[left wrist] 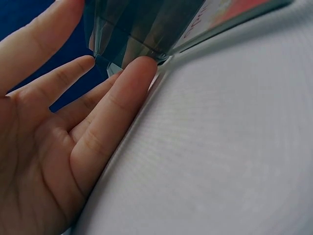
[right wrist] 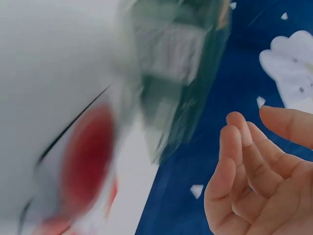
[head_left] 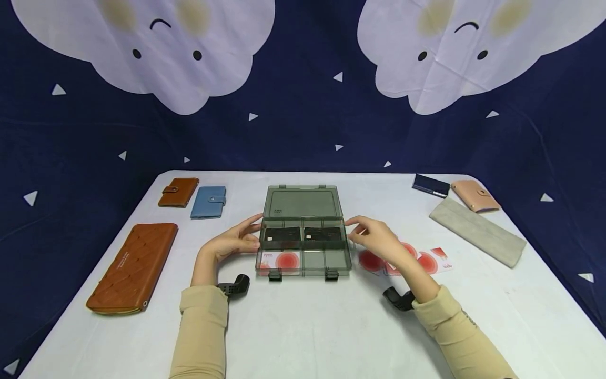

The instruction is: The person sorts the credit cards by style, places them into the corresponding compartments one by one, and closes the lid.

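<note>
A grey translucent plastic compartment box (head_left: pixel 326 259) lies with its lid (head_left: pixel 303 202) raised in the head view. Two dark cards (head_left: pixel 282 234) sit in its back compartments, and a white card with a red circle (head_left: pixel 279 260) lies in the front left one. My left hand (head_left: pixel 232 239) touches the box's left side with fairly straight fingers. At the right side, my right hand (head_left: pixel 379 239) is close to the box with loosely bent fingers and holds nothing. Partly beneath that hand, several red-and-white cards (head_left: pixel 428 262) lie spread on the table.
On the left are a long brown wallet (head_left: pixel 134 268), a small brown wallet (head_left: pixel 179 192) and a blue one (head_left: pixel 209 202). To the right lie a dark flat case (head_left: pixel 431 185), a pink wallet (head_left: pixel 475 195) and a grey pouch (head_left: pixel 478 231). A white cloth (head_left: pixel 303 326) covers the table.
</note>
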{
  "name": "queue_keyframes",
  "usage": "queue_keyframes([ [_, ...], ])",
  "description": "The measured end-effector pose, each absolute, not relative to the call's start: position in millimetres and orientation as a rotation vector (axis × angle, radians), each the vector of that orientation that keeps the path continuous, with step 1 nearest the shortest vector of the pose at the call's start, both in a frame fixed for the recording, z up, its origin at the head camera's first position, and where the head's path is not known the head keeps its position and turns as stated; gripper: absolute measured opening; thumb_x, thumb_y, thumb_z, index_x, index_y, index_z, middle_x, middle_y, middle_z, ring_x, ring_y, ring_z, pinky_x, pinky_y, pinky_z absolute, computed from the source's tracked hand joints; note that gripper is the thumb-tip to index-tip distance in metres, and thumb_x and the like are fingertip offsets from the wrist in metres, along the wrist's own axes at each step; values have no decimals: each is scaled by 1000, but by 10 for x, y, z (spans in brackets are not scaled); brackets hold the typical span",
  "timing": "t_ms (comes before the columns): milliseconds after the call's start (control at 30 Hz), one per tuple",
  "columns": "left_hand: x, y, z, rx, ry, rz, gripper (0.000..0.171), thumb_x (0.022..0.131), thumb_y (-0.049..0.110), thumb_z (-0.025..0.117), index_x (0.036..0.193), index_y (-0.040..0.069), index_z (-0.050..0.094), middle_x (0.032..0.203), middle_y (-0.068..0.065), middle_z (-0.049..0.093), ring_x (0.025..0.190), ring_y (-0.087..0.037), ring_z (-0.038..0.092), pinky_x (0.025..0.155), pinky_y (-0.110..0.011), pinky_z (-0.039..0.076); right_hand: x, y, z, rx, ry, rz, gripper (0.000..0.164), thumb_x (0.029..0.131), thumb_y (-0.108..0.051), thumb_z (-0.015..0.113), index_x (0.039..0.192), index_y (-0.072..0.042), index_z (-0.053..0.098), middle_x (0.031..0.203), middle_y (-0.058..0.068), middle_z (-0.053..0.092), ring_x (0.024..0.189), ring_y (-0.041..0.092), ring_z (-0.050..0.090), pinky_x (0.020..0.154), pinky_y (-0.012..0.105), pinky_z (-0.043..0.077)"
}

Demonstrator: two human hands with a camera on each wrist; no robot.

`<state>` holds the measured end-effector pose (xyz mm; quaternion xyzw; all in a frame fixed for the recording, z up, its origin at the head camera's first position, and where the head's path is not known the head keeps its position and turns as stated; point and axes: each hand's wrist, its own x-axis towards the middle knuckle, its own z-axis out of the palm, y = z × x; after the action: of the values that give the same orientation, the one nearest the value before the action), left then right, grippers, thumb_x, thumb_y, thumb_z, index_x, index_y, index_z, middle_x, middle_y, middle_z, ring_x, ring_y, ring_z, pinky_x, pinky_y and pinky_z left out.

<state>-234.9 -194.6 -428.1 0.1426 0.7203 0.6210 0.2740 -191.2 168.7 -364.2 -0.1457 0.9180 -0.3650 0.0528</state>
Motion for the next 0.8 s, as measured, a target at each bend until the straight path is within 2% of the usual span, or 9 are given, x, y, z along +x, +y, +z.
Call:
queue_keyframes([
  [100,-2345,-1937,-4278,378,1937,1669,91,81,0,66,150,19,10,152,-20,12,97,-12,55,86,-30,45,-1911,1860,-3700,-400,2862,-920,44,81,-17,67,121,-2,55,102,18,61,86,29,59,72,41,46],
  [267,-2341,-1933,-4282,372,1942,1662,92,81,3,68,150,21,10,152,-18,12,98,-14,55,88,-31,44,-1870,2053,-3761,-292,2903,-466,86,63,-37,83,128,3,45,115,25,44,98,43,48,69,52,44],
  [333,-2341,-1939,-4285,380,1947,1655,92,81,4,68,150,21,9,152,-18,11,98,-14,55,88,-32,44,-1852,2091,-3777,-265,2879,-367,94,58,-40,85,129,5,44,116,25,42,98,43,47,68,54,43],
  [633,-2344,-1941,-4280,369,1956,1650,92,81,4,68,150,22,10,152,-18,12,98,-14,54,88,-32,44,-1950,2221,-3844,-232,2866,-419,81,57,-33,86,117,5,48,113,27,41,95,45,46,66,56,44],
  [800,-2338,-1942,-4270,372,1948,1657,92,81,2,67,150,20,9,152,-19,11,96,-13,55,87,-30,45,-2040,2276,-3866,-184,2913,-576,73,62,-24,83,115,2,41,107,29,51,90,43,52,67,52,44],
])
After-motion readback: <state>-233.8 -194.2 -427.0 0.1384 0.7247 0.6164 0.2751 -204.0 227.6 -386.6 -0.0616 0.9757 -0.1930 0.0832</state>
